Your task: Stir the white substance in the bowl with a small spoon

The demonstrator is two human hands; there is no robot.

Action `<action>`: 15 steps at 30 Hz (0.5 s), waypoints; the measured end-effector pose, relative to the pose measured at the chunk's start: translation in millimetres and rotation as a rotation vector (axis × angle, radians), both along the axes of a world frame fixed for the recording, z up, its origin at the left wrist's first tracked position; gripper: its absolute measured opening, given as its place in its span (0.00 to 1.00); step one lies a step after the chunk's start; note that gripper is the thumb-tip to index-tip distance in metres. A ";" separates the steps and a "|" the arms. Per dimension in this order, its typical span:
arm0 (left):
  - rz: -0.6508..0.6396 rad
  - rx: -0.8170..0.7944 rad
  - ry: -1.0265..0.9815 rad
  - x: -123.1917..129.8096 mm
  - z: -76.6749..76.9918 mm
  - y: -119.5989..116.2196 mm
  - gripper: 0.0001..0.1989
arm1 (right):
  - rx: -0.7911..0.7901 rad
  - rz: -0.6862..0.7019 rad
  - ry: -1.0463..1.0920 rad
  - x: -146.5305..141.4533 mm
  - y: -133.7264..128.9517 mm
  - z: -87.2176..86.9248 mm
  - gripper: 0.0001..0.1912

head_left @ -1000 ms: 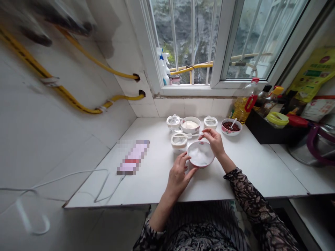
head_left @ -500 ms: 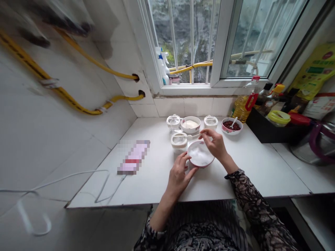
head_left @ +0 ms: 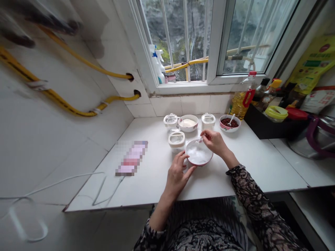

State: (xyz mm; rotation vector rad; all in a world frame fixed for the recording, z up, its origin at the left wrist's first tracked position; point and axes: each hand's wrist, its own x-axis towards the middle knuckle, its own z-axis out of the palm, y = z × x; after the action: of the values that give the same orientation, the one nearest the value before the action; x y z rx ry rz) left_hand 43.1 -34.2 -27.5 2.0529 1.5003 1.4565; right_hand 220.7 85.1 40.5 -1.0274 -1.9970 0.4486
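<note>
My left hand point(head_left: 179, 173) grips the near left side of a white bowl with a pink-red outside point(head_left: 201, 165), thumb and fingers against its wall. White granular stuff point(head_left: 198, 154) lies in the bowl. Pinched in the fingers of my right hand point(head_left: 215, 143) is a small spoon point(head_left: 200, 140), its head tilted down over the far part of the bowl. Just behind the bowl stands a lidded jar point(head_left: 177, 140). Farther back are another clear lidded jar point(head_left: 171, 122), a bowl of pale grains point(head_left: 188, 123) and a third jar point(head_left: 208, 122).
A bowl of dark red beans point(head_left: 229, 124) with a white spoon stands at the back right. Beyond it are an oil bottle point(head_left: 242, 101) and a black box point(head_left: 258, 124) of condiments. A blurred-out phone-like object point(head_left: 133, 158) with a cable lies left. A metal pot point(head_left: 311, 139) is far right.
The spoon in my right hand has moved from above the front jar's edge to over the bowl, now pointing down. My left hand keeps its hold on the bowl. The view has shifted slightly.
</note>
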 end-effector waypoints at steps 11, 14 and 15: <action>-0.001 -0.007 -0.003 -0.1 -0.6 0.1 0.15 | -0.150 -0.032 0.133 -0.2 3.4 -4.6 0.08; 0.000 -0.013 -0.009 0.4 -0.7 0.1 0.15 | -0.155 -0.011 0.116 -1.1 3.3 -5.8 0.08; 0.003 -0.015 -0.013 0.6 -0.8 0.1 0.14 | -0.153 -0.005 0.111 -1.7 3.1 -6.4 0.08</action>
State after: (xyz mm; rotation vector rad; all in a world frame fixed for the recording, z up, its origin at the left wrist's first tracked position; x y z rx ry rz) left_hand 43.7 -34.1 -28.3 2.0299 1.5056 1.4514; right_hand 219.1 88.2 34.1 -1.0767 -1.8843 0.6498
